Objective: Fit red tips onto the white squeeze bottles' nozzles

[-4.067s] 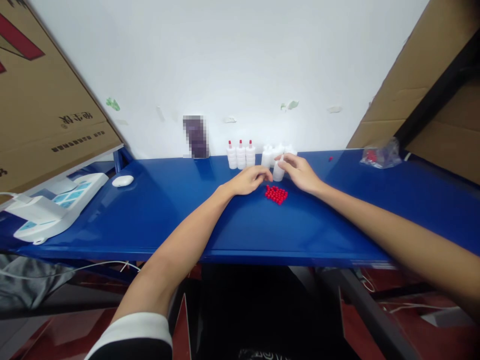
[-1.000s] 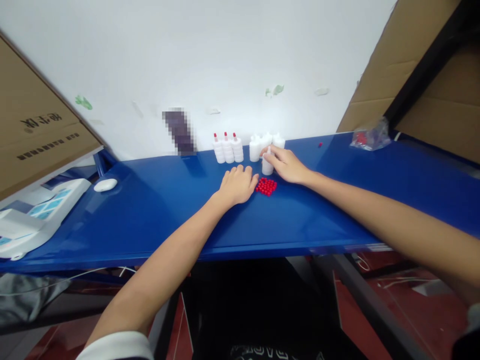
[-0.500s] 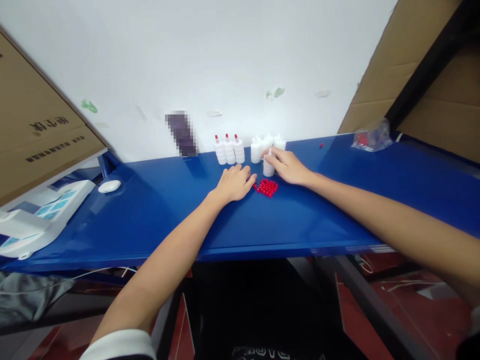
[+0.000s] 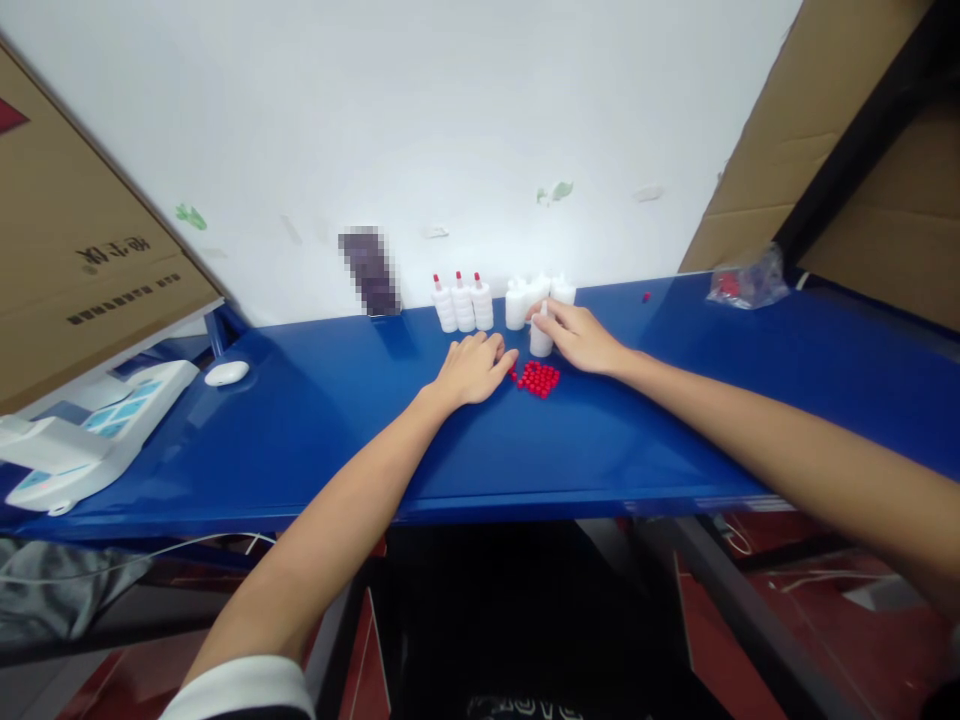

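My right hand (image 4: 581,335) has its thumb and fingers closed around the upper part of a small white squeeze bottle (image 4: 540,343) with a pointed nozzle, which stands upright on the blue table (image 4: 360,440). A cluster of small red caps (image 4: 540,380) lies just in front of that bottle. Left of the caps, my left hand (image 4: 474,368) rests palm down on the table, fingers apart and slightly bent, thumb tip beside the nearest caps. Behind it stand three white bottles with red-tipped nozzles (image 4: 465,307). More white bottles without red tips (image 4: 516,305) stand behind my right hand, partly covered by it.
A clear plastic bag (image 4: 750,280) with red pieces lies at the back right, and one loose red cap (image 4: 646,297) sits left of it. A small white case (image 4: 226,374) and a white device (image 4: 112,430) are on the left. Cardboard (image 4: 90,240) borders that side.
The view has shifted slightly. Both hands keep nearly the same places, the right one still on the bottle and the left one beside the caps.
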`<act>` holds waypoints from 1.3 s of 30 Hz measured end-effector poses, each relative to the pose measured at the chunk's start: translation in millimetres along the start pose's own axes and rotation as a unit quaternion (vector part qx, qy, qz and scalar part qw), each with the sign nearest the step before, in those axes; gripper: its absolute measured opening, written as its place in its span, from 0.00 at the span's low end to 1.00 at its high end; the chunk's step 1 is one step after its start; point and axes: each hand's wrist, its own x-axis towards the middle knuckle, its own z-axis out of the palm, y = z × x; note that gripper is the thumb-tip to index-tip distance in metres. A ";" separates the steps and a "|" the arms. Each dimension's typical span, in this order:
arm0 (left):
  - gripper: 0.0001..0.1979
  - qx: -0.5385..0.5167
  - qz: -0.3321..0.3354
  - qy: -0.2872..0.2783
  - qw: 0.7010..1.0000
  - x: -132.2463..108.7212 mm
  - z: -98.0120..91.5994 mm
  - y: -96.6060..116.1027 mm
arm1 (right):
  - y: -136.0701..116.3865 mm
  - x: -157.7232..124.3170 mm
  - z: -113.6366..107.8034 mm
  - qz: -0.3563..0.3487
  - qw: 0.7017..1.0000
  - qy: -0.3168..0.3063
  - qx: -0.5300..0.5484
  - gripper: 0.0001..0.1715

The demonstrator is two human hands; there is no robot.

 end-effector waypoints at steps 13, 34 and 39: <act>0.20 -0.014 0.025 0.028 0.999 3.6 6.2 -4.3 | -0.6 0.2 0.1 -0.003 1.000 0.005 -0.009 0.21; 0.20 -0.109 0.040 0.025 0.993 -1.2 -11.2 -6.4 | -0.6 -0.5 -1.0 0.000 1.000 -0.002 -0.017 0.22; 0.27 -0.060 0.059 0.000 0.996 -4.2 -7.4 -3.8 | -0.2 -0.8 -1.6 0.000 1.000 -0.002 -0.016 0.23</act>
